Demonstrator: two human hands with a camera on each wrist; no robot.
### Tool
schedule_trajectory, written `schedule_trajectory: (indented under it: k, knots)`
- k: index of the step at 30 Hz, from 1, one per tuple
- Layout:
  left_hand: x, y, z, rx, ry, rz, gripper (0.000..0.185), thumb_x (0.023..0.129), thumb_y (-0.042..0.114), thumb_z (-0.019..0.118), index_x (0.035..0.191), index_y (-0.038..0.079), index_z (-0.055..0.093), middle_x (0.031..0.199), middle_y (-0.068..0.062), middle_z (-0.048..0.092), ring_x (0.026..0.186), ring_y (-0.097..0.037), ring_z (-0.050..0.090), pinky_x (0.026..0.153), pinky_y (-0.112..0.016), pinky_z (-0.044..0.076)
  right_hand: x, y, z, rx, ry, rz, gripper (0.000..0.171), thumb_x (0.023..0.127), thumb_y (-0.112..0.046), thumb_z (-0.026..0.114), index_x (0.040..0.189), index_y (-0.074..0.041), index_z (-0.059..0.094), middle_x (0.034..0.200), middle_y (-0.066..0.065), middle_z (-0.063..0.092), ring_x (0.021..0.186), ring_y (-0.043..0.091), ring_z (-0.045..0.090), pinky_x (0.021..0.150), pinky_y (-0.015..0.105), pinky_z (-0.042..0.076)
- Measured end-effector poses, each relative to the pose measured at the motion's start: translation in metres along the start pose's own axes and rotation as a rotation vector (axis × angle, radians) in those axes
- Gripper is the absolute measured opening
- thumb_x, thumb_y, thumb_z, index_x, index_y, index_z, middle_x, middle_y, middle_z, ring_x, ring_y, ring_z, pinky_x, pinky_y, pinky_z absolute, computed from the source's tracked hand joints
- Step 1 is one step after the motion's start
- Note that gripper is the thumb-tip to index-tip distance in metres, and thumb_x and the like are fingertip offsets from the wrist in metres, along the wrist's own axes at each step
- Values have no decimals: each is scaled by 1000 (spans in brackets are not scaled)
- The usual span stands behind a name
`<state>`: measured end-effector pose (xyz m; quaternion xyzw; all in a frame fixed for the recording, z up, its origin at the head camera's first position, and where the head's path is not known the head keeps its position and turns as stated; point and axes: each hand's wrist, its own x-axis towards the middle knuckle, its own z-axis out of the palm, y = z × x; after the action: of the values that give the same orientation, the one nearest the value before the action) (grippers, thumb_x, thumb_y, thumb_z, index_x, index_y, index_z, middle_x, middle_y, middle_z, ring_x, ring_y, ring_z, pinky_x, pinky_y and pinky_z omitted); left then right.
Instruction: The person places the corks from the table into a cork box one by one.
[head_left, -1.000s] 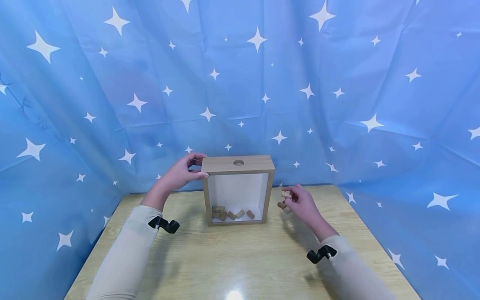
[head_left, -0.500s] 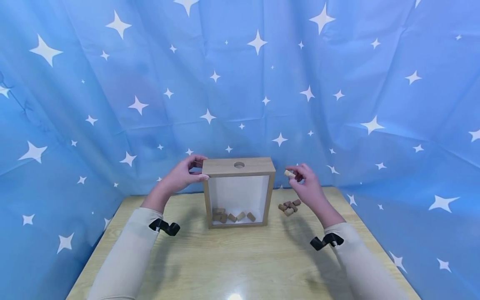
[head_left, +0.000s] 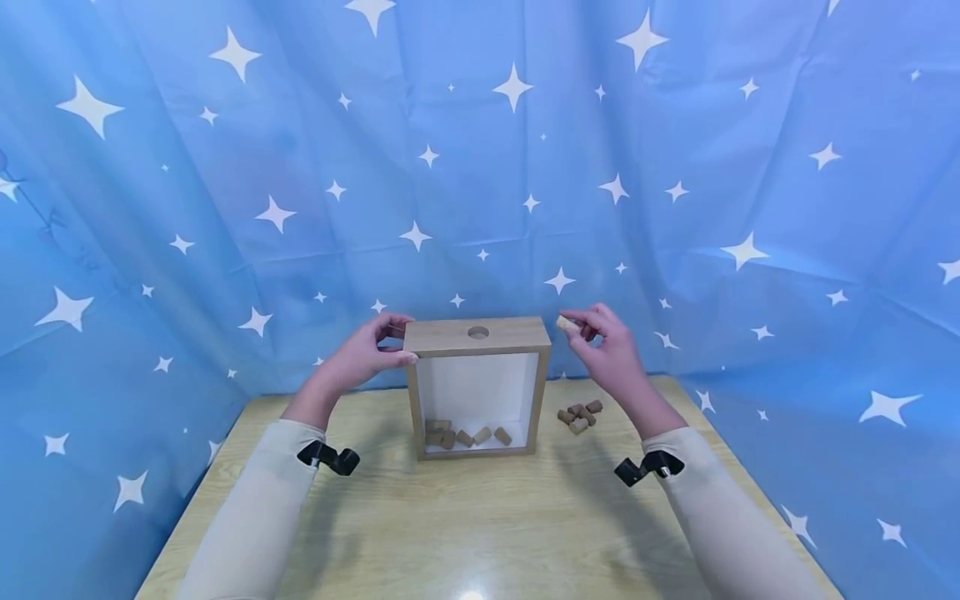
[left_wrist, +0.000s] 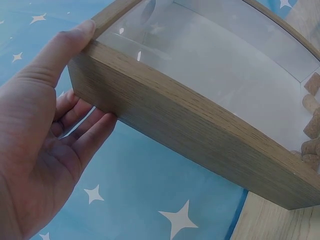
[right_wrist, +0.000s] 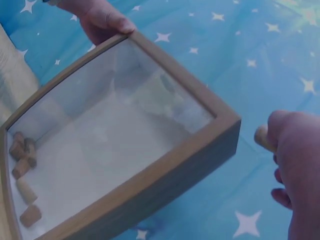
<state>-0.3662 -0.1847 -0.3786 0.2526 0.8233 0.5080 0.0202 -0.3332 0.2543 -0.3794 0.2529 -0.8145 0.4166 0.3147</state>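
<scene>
A wooden box frame [head_left: 411, 408] with a clear front and a round hole [head_left: 478, 332] in its top stands upright on the table. Several corks [head_left: 482, 435] lie inside along its bottom, also visible in both wrist views. My left hand [head_left: 367, 346] grips the box's upper left corner, thumb at the front edge and fingers behind, as the left wrist view shows. Raised just off the box's upper right corner, my right hand [head_left: 609, 348] pinches a pale cork [head_left: 567, 323] between thumb and fingers. In the right wrist view that cork [right_wrist: 262, 137] pokes out past the thumb.
A small pile of several corks [head_left: 579, 417] lies on the table [head_left: 480, 517] to the right of the box. A blue curtain [head_left: 480, 167] with white stars hangs behind and on both sides.
My right hand has lifted a cork from the pile and carried it up, then left toward the box's top. The left hand has stayed on its corner.
</scene>
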Motion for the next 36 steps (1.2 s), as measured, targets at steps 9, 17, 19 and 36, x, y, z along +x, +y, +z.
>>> schedule_trajectory:
  k: [9,17,19,36]
  knots:
    - [-2,1,-2,12,20,-17,70,97,28,90,156,12,54,145,-16,60,137,-36,57,108,-56,55,25,-20,10,4,-35,-38,20,103,-7,80,122,-11,83,99,2,66,87,17,61,72,24,50]
    - [-2,0,-1,-2,18,-4,70,98,24,89,156,8,53,144,-19,61,138,-39,57,109,-56,54,37,-35,21,17,-98,-38,17,102,-6,81,119,-7,82,100,5,69,88,21,62,73,27,51]
    - [-1,0,-1,-4,15,4,70,98,23,89,156,7,53,145,-20,61,139,-39,57,109,-56,53,40,-38,22,17,-129,-32,15,101,-6,82,116,-7,82,100,5,70,87,21,63,73,31,54]
    - [-2,6,1,-7,5,-18,72,97,24,90,157,8,53,145,-20,59,139,-40,56,109,-57,54,63,-57,38,-66,-345,-34,14,100,-10,83,114,-9,82,100,2,75,84,19,66,74,36,57]
